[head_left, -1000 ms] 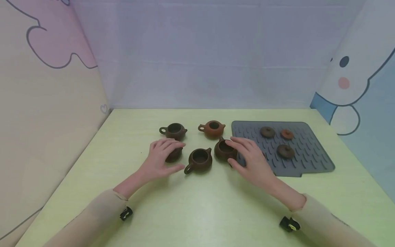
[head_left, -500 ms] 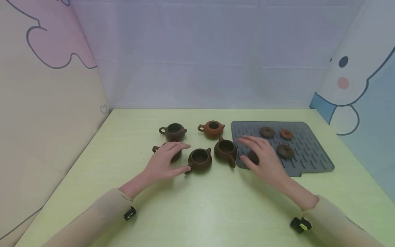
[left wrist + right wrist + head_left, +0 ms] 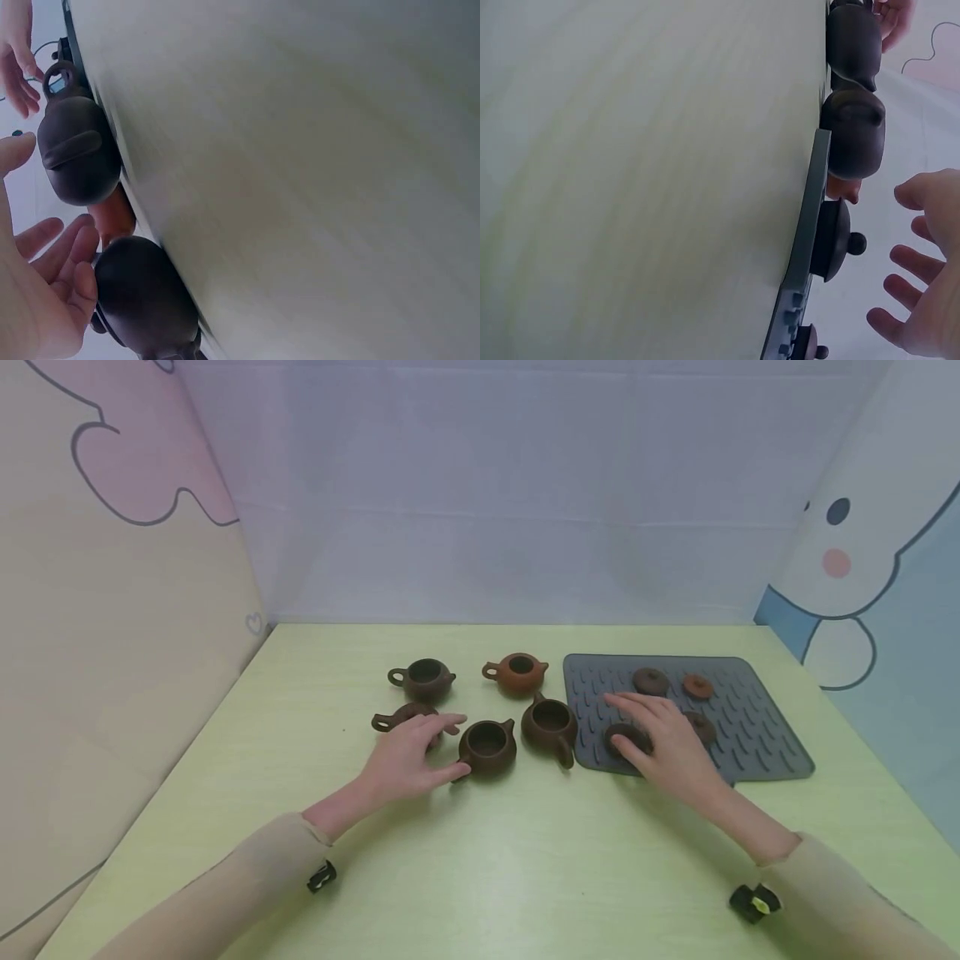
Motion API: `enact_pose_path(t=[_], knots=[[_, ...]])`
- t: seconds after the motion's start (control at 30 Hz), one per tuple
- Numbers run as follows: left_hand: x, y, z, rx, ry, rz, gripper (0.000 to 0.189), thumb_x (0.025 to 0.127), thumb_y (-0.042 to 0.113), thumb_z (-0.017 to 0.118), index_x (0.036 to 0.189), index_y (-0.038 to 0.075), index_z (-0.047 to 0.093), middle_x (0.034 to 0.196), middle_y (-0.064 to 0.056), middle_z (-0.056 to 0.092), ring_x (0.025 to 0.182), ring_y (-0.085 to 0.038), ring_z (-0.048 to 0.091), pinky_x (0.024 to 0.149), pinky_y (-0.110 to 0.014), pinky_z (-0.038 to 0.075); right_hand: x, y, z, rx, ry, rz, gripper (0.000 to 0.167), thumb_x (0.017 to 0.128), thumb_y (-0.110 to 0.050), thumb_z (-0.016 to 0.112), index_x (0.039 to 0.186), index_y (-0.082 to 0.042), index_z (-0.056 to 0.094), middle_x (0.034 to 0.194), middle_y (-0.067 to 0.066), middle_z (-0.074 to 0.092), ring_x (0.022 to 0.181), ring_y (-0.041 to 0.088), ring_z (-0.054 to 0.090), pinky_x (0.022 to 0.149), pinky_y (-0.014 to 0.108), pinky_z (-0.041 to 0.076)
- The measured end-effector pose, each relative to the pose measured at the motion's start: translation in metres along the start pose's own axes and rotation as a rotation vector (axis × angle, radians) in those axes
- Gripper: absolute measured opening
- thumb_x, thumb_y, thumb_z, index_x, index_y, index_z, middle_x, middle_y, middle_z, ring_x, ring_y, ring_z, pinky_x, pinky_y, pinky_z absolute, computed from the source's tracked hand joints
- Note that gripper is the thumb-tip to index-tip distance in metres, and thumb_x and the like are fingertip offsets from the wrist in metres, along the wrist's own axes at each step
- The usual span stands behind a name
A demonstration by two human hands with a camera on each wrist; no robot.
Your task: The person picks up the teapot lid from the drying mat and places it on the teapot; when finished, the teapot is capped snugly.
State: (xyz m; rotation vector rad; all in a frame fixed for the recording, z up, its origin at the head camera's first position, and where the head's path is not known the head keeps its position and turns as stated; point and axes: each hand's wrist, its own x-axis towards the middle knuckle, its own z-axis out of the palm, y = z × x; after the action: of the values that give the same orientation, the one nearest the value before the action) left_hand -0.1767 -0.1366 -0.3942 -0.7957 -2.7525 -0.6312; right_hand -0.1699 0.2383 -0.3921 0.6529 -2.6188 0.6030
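In the head view my left hand [image 3: 408, 760] reaches between two lidless dark brown teapots, fingers extended. One teapot [image 3: 405, 717] is partly hidden behind its fingers; the other, a round teapot [image 3: 487, 748], sits just right, its handle by my thumb. The left wrist view has this hand [image 3: 45, 300] beside the teapots, gripping nothing; contact is unclear. My right hand [image 3: 671, 756] is spread over a dark teapot lid [image 3: 628, 741] on the grey mat [image 3: 757, 760]. From the right wrist, that knobbed lid [image 3: 831, 240] appears apart from the loosely bent fingers.
Farther back stand a dark teapot [image 3: 425, 680] and a reddish one [image 3: 520, 673]. Another dark teapot [image 3: 550, 724] adjoins the mat's left edge. Also on the mat are a dark lid [image 3: 651, 681], a reddish lid [image 3: 697, 686] and a partly covered lid [image 3: 701, 727].
My right hand has moved rightward from the teapot beside the mat to above the near-left lid. My left hand has shifted slightly right. The teapots and lids stay in place.
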Motion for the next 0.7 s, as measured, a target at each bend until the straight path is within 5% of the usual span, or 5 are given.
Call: enact_pose_path(t=[0.3,0.7], knots=[[0.004,0.005,0.004,0.057,-0.043,-0.024,0.059,0.081,0.048,0.076,0.131,0.02,0.062,0.103,0.0,0.072,0.085,-0.014,0.062,0.07,-0.028,0.047,-0.004,0.009,-0.004,-0.074,-0.048,0.06,0.045,0.088,-0.01,0.072,0.131,-0.01,0.062,0.131,0.019,0.06,0.122,0.041,0.05,0.095,0.063,0.042],[0.004,0.001,0.003,0.009,-0.067,0.002,0.051,0.083,0.036,0.075,0.129,0.018,0.064,0.099,0.0,0.07,0.08,-0.014,0.056,0.073,-0.029,0.043,-0.004,0.016,-0.006,-0.111,-0.102,0.09,0.025,0.087,-0.008,0.072,0.112,-0.008,0.072,0.123,0.018,0.065,0.117,0.042,0.053,0.089,0.062,0.044]])
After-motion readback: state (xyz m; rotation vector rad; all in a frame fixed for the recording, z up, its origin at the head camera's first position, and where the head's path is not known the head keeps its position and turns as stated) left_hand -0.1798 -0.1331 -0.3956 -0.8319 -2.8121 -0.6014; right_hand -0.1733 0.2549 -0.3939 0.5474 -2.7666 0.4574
